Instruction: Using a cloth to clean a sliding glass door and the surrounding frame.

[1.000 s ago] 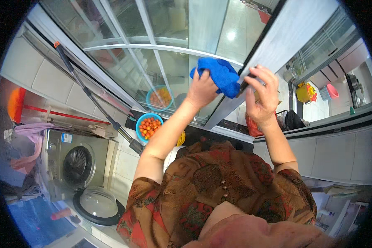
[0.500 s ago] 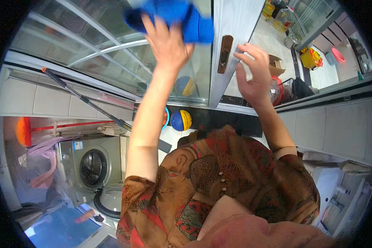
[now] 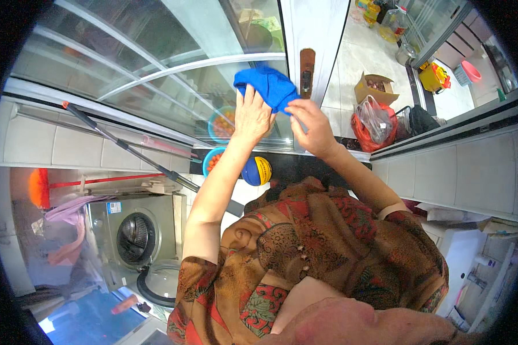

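Note:
A bunched blue cloth (image 3: 269,86) lies up against the glass door panel (image 3: 181,34), close to its white frame. My left hand (image 3: 253,117) holds the cloth from below, its fingers reaching up over the fabric. At the cloth's right corner, my right hand (image 3: 313,129) has its thumb and fingertips closed on the edge. A brown handle plate (image 3: 307,72) is set in the white door frame (image 3: 321,34), just above my right hand.
Below the door are a blue-and-yellow ball (image 3: 256,171) and a blue basin (image 3: 210,160). A long pole (image 3: 129,144) slants at the left, above a washing machine (image 3: 138,233) with its door open. Beyond the doorway stand a red bag (image 3: 367,133) and a cardboard box (image 3: 365,89).
The blue cloth has come down the glass with my left hand. My right hand has moved left from beside the door frame and taken hold of the cloth's corner.

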`<action>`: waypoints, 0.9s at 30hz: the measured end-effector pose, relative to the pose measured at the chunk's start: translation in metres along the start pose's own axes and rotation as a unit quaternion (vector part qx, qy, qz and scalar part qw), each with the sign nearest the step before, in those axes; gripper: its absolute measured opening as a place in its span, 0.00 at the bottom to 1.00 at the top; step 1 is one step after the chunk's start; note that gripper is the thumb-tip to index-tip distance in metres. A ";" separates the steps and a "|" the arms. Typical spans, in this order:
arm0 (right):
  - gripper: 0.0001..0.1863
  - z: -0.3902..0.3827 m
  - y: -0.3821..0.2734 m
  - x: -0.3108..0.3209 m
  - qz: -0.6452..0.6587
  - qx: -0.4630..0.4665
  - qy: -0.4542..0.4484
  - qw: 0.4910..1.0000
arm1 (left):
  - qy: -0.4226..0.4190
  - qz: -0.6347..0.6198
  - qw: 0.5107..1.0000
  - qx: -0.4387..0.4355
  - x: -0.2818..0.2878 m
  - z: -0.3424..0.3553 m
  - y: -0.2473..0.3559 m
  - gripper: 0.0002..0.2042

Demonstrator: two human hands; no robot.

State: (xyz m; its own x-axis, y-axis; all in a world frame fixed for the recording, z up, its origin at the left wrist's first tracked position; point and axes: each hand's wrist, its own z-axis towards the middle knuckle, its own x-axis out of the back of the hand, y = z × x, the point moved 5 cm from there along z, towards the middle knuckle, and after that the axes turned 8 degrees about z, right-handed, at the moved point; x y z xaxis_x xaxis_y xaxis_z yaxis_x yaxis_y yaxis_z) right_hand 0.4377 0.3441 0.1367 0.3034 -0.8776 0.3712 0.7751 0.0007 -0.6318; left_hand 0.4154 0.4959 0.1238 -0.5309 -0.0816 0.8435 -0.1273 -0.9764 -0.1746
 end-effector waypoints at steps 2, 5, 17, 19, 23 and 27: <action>0.11 0.004 0.005 0.008 -0.008 0.000 0.041 0.999 | 0.079 -0.014 0.997 -0.004 0.006 0.009 0.003 0.29; 0.11 -0.004 0.019 0.008 0.000 -0.083 0.025 0.996 | -0.020 0.019 0.999 -0.038 -0.022 -0.004 0.012 0.26; 0.31 -0.039 0.019 0.007 0.129 -0.198 -0.040 0.971 | -0.036 -0.422 0.902 0.084 0.010 -0.013 0.030 0.27; 0.34 -0.034 0.011 0.014 0.152 -0.173 -0.010 0.973 | -0.053 -0.475 0.873 0.099 0.013 -0.011 0.046 0.26; 0.26 -0.030 0.008 0.046 0.090 -0.129 0.098 0.983 | -0.069 -0.515 0.853 0.044 0.048 0.014 0.059 0.26; 0.22 -0.023 0.006 0.091 0.152 -0.189 0.261 0.934 | -0.016 -0.541 0.841 0.015 0.080 0.035 0.054 0.24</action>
State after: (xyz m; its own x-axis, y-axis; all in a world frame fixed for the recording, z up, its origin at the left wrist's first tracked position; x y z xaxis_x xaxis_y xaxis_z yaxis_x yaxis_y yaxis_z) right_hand 0.4573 0.2532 0.1508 0.0893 -0.9786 -0.1855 0.4160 0.2059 -0.8858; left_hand 0.3954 0.4294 0.1997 -0.0945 0.8524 0.5143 -0.5001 -0.4874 0.7158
